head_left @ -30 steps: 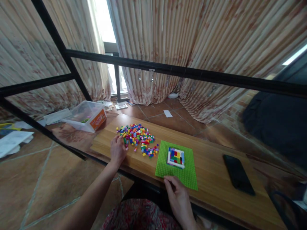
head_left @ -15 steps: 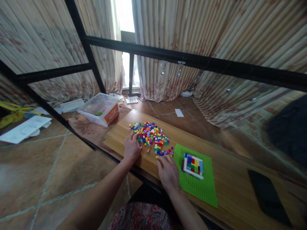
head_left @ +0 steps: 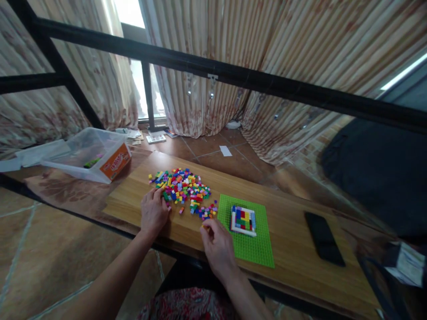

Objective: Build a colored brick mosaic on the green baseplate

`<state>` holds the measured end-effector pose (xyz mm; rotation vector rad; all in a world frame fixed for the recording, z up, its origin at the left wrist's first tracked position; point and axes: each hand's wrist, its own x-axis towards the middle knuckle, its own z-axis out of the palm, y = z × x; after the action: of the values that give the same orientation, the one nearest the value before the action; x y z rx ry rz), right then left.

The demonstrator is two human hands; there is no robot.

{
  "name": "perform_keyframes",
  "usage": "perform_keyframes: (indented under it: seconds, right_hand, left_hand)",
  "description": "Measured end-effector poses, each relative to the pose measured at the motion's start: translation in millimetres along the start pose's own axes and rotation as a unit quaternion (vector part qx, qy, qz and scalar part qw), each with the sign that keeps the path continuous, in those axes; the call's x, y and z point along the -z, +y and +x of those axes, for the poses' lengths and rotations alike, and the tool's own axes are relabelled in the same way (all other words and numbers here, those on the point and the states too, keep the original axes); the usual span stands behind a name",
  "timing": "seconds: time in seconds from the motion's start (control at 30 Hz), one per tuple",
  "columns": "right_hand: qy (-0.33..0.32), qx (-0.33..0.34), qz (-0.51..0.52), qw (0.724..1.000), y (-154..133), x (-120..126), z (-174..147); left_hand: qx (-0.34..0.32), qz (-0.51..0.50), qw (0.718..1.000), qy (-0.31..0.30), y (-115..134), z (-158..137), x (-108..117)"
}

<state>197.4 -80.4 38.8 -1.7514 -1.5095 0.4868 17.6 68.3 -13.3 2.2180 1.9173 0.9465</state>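
Note:
A heap of small coloured toy bricks [head_left: 182, 184] lies spread on a wooden table. My left hand [head_left: 154, 213] rests palm down at the heap's near left edge, fingers loosely bent and holding nothing that I can see. Beside the heap's near right end, my right hand [head_left: 218, 246] has thumb and forefinger brought together on a small yellow-orange brick [head_left: 203, 226], mostly hidden by the fingertips. Just right of that hand is a green baseplate [head_left: 255, 253]. On it stands a square brick build [head_left: 243, 220] with a mostly white border and a multicoloured middle.
A black phone [head_left: 323, 238] lies toward the right end of the wooden table [head_left: 287, 235]. On the floor at the left stands a clear plastic box [head_left: 83, 151] with an orange label. A black metal bar [head_left: 233, 73] crosses beyond the table, with curtains behind.
The view has swung to the right, so everything sits further left. My right thumb and forefinger have closed on the small brick and drawn slightly back from the heap. My left hand stays by the heap.

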Motion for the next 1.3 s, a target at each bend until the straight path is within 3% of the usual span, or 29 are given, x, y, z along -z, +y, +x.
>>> perform_keyframes:
  seconds: [0.1,0.23,0.37,0.5,0.67,0.87,1.17,1.3]
  right_hand:
    - [0.064,-0.093,0.090,0.990,24.6,34.7,-24.0]
    - [0.144,-0.227,0.171,0.948,70.5,80.8,-43.9]
    - [0.185,-0.314,0.221,0.905,96.8,103.8,-46.3]
    - [0.173,-0.300,0.203,0.916,98.9,108.1,-34.4]
    - [0.134,-0.280,0.093,0.946,97.9,111.6,-13.3]
    - [0.090,-0.251,0.020,0.964,103.6,116.3,-0.8]
    - [0.041,-0.236,-0.113,0.964,93.8,121.8,10.2]
    - [0.013,-0.201,-0.172,0.964,93.8,124.0,15.5]
  left_hand:
    - [0.001,-0.001,1.000,-0.004,1.4,0.0,1.7]
    - [0.002,0.001,1.000,-0.006,4.1,0.7,4.6]
    - [0.007,0.002,1.000,-0.009,5.1,1.8,4.9]
    - [0.003,0.008,1.000,-0.008,3.7,2.0,3.3]
    - [0.002,0.009,1.000,-0.008,2.9,1.0,2.8]
    - [0.004,0.004,1.000,-0.005,3.0,-0.1,2.4]
    - [0.006,0.001,1.000,-0.009,4.6,-0.3,3.5]
    - [0.005,-0.001,1.000,-0.008,4.3,-0.5,3.3]
